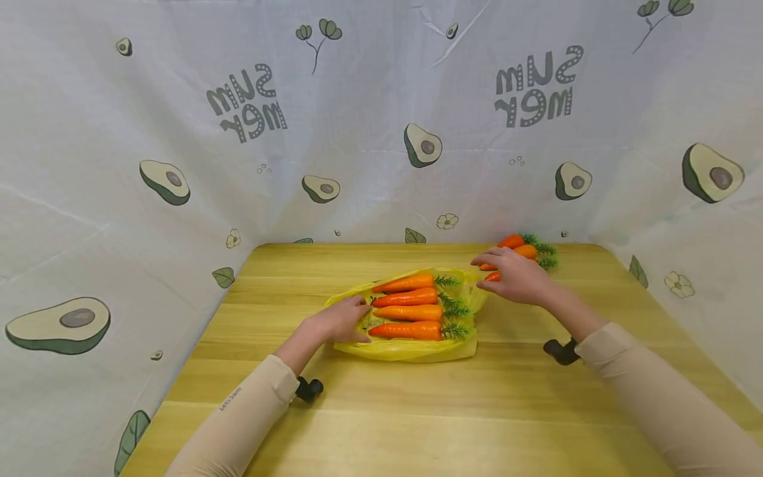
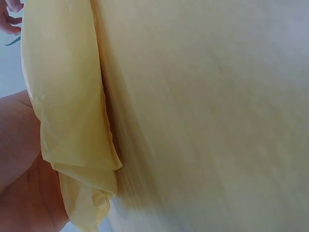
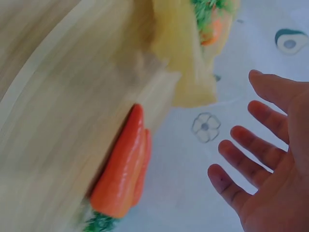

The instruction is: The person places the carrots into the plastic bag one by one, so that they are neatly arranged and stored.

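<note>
In the head view, a yellow plastic bag point(image 1: 411, 351) lies on the table with several orange carrots point(image 1: 411, 313) side by side on it, their green tops to the right. My left hand point(image 1: 336, 321) rests at the bag's left end, thumb and fingers spread near the carrot tips. The left wrist view shows the bag's side wall point(image 2: 67, 96) in front of that hand. My right hand point(image 1: 517, 275) hovers over a second group of carrots point(image 1: 526, 252) at the back right and partly hides them. Its fingers point(image 3: 258, 150) are spread and hold nothing.
The wooden table point(image 1: 417, 411) meets a white curtain point(image 1: 369, 99) printed with avocados at the back and both sides. Black wrist mounts point(image 1: 310, 389) stick out beside the beige sleeves point(image 1: 238, 417).
</note>
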`<state>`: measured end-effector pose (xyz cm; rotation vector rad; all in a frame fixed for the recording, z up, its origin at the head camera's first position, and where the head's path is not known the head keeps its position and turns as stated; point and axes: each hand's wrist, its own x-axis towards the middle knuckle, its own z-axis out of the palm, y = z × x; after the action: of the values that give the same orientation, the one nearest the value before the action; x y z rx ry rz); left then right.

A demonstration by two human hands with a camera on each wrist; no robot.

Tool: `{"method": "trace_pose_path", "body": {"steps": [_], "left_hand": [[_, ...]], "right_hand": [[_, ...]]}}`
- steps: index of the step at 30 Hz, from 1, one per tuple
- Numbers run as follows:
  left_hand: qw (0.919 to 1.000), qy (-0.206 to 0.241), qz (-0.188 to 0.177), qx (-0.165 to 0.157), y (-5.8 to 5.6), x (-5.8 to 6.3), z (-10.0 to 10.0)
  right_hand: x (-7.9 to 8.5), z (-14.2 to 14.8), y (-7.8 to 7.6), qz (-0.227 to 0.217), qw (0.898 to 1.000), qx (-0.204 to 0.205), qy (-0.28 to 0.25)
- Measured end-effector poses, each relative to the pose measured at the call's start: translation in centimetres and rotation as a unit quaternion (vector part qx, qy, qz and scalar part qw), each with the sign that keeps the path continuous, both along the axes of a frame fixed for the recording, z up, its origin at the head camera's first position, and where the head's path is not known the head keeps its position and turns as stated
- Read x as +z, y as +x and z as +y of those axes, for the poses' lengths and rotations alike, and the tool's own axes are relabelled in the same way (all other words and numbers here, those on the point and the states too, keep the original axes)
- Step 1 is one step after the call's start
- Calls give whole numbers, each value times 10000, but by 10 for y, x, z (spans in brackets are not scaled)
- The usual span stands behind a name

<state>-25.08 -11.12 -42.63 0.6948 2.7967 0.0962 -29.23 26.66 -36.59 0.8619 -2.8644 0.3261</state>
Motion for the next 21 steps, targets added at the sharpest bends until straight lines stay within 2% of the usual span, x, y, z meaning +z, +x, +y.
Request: {"method": "trace_pose_path", "body": {"steps": [9, 16, 21], "left_hand": [[9999, -128, -38, -3, 0, 3, 2], [9998, -168, 11, -55, -1, 3, 4], [9997, -218, 35, -35, 0, 3, 4]], "right_hand": [[-9, 36, -22, -41, 9992, 42, -395], [-15, 58, -35, -303, 9986, -317, -307], [-20, 67, -41, -405, 9977, -428, -344]]}}
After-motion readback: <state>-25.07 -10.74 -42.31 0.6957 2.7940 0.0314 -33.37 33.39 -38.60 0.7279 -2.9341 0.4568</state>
